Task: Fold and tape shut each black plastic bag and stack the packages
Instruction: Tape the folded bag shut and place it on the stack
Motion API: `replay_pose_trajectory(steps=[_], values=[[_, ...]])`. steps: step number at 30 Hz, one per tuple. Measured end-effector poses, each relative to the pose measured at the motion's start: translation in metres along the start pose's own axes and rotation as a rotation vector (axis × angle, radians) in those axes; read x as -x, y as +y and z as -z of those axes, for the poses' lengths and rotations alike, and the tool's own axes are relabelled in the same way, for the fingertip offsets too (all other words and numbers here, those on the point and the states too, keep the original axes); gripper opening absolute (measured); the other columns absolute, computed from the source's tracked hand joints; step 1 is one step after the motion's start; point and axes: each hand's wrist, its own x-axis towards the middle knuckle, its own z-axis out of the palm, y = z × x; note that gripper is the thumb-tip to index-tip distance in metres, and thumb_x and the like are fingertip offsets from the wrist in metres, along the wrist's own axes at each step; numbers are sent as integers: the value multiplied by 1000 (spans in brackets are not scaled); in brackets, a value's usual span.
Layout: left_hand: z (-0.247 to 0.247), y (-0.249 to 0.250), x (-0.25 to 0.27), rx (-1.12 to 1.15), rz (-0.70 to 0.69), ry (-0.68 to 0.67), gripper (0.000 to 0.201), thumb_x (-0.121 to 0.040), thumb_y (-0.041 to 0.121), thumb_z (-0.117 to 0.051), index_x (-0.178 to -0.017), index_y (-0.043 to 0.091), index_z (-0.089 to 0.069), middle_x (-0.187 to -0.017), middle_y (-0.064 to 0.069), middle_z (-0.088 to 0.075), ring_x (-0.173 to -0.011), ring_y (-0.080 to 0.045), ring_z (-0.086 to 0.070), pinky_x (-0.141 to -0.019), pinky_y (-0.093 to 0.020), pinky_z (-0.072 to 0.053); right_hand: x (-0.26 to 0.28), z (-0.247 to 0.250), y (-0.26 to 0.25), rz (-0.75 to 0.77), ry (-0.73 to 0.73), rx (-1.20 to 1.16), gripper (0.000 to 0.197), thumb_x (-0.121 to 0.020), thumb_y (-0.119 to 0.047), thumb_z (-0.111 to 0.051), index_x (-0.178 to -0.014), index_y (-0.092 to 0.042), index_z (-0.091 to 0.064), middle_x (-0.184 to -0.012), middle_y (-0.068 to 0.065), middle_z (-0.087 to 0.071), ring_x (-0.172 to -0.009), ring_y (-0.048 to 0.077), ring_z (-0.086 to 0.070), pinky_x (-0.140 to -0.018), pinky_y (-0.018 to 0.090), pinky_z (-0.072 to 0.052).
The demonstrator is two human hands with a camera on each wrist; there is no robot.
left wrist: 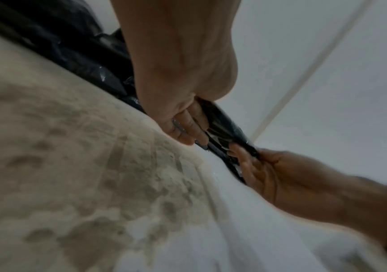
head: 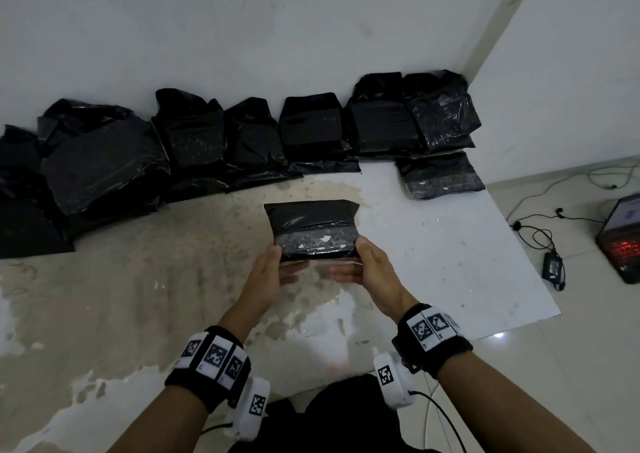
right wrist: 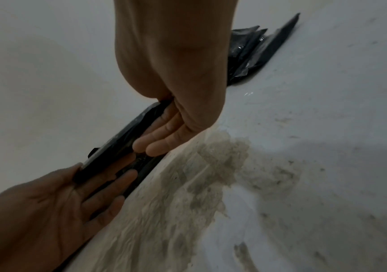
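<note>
Left hand (head: pixel 268 272) and right hand (head: pixel 369 267) pinch a folded black bag (head: pixel 311 230) by its near corners, lifted off the counter (head: pixel 450 244), probably for stacking.

Bare floor (head: pixel 173 296) ahead (black bags (head: pixel 194 133) line wall).

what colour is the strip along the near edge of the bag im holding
Greyish and see-through with white flecks, on the black bag; the head view shows it best.

black glossy bag (head: pixel 311 225), white stained board (head: pixel 450 244)
</note>
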Motion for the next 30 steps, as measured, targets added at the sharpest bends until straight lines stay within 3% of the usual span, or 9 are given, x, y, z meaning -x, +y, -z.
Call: replay_pose_trajectory(steps=[1,3,6,9,11,17,22,26,30], values=[[-3,5,0,127,99,-6,39,-111,31,-27,-135,14,-53,-133,-13,-65,-102,-22,-73,-79,-31,-61,1,0,-2,13,-2,19,43,-113,-32,-26,-128,-9,-59,-108,12,-76,-94,35,-75,-77,37,-62],[-6,16,2,281,245,-27,39,-111,34,-27,-125,13,-56,-120,-15,-71,-103,-29,-73,-78,-36,-62,2,2,-5,27,0,52,42,-113,-31,-27,-129,-8,-58,-110,11,-76,-94,32,-75,-75,35,-62],[-8,26,2,283,296,-75,49,-109,47,-21,-122,16,-57,-112,-14,-74,-101,-32,-73,-69,-36,-64,4,1,-9,60,0,99,41,-112,-31,-28,-130,-9,-57,-115,10,-74,-96,27,-75,-71,32,-60],[-7,27,2,166,203,-102,58,-103,60,-24,-120,18,-60,-105,-10,-77,-99,-30,-74,-69,-36,-64,6,-2,-12,101,4,119,38,-112,-29,-29,-130,-10,-56,-118,11,-71,-91,22,-76,-65,27,-58],[-4,28,3,65,112,-131,54,-103,56,-31,-120,15,-63,-103,-8,-77,-97,-26,-75,-72,-33,-63,6,-3,-16,84,19,96,39,-112,-29,-29,-129,-8,-57,-117,13,-70,-90,21,-76,-64,27,-57],[-7,31,3,-45,-22,-201,48,-108,46,-24,-119,18,-61,-102,-8,-78,-98,-22,-74,-84,-36,-61,8,-8,-27,-72,22,13,57,-107,-53,-32,-120,-12,-69,-110,8,-77,-102,28,-73,-90,45,-59],[-16,36,-3,-52,-37,-202,52,-108,47,-22,-120,17,-63,-103,-5,-78,-98,-20,-74,-87,-37,-57,6,-3,-35,-40,49,-34,55,-106,-54,-37,-121,-12,-69,-110,9,-76,-102,29,-73,-89,46,-60],[-36,42,-12,-125,-50,-244,47,-108,46,-23,-118,23,-63,-103,1,-78,-96,-17,-74,-86,-35,-56,-6,17,-40,-5,90,-136,39,-104,-39,-53,-122,-9,-67,-110,10,-76,-100,27,-73,-85,42,-61],[-50,27,-36,-330,-47,-281,69,-93,73,-22,-122,25,-63,-110,14,-74,-109,-8,-67,-95,-30,-47,-29,60,-53,3,149,-214,24,-104,-26,-56,-113,-6,-67,-100,8,-76,-92,22,-73,-80,39,-61]])
